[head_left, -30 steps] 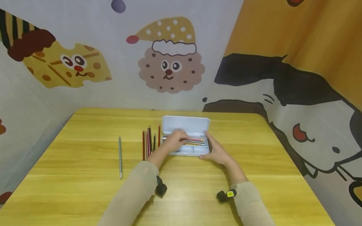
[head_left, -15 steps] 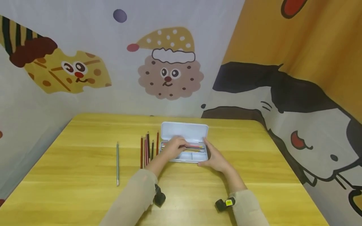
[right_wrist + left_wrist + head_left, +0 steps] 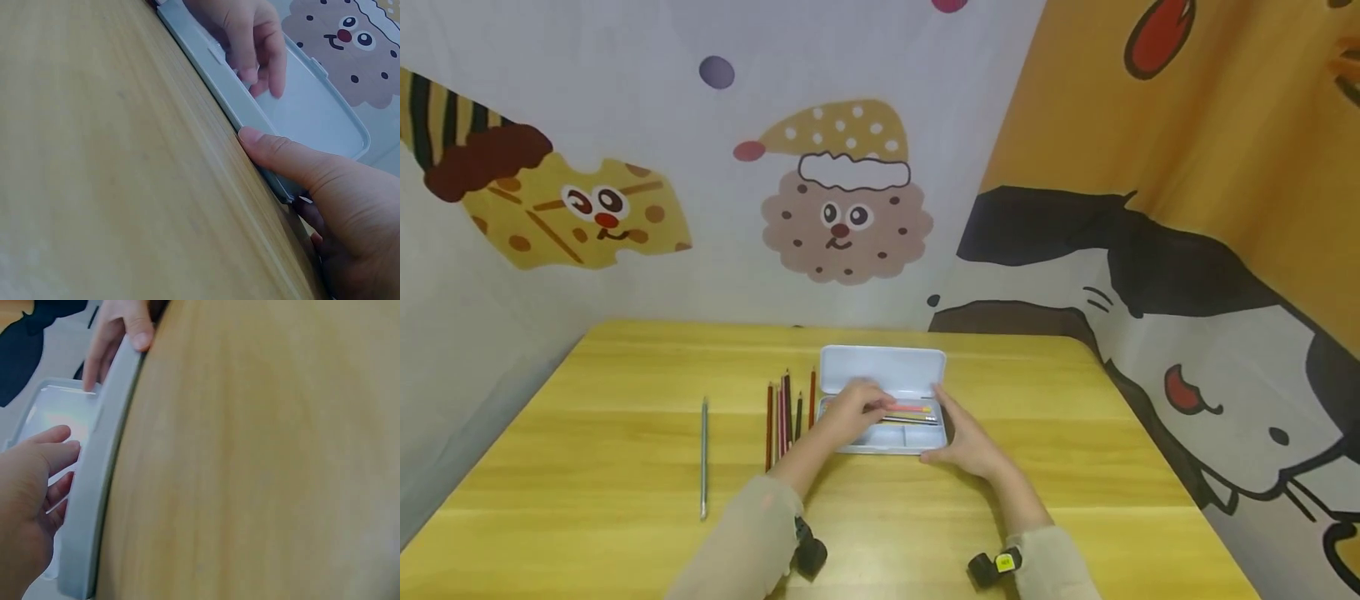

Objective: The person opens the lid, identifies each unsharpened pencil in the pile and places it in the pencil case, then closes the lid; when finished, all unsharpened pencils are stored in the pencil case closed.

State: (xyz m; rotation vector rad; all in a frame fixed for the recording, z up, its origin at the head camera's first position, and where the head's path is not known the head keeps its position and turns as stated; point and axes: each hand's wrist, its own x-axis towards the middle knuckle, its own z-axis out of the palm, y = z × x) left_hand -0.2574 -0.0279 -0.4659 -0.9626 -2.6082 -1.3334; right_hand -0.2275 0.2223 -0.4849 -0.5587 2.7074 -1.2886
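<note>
A white pencil case lies with its lid raised at the table's far middle. Several pencils lie in its back compartment; smaller compartments in front show white floors. My left hand reaches into the case over the pencils' left part, fingers loosely bent. In the left wrist view, the left hand has thumb and forefinger apart, with no pencil visible between them; some fingertips are hidden behind the case wall. My right hand grips the case's right end; in the right wrist view its thumb presses the front wall.
Left of the case, several coloured pencils lie side by side, and a red pencil lies close to the case. Farther left is a green pencil. A cartoon-printed cloth hangs behind the wooden table.
The head view has tilted up, so the table and hands appear lower. My left fingers have shifted slightly over the pencils. The right hand keeps its grip on the case.
</note>
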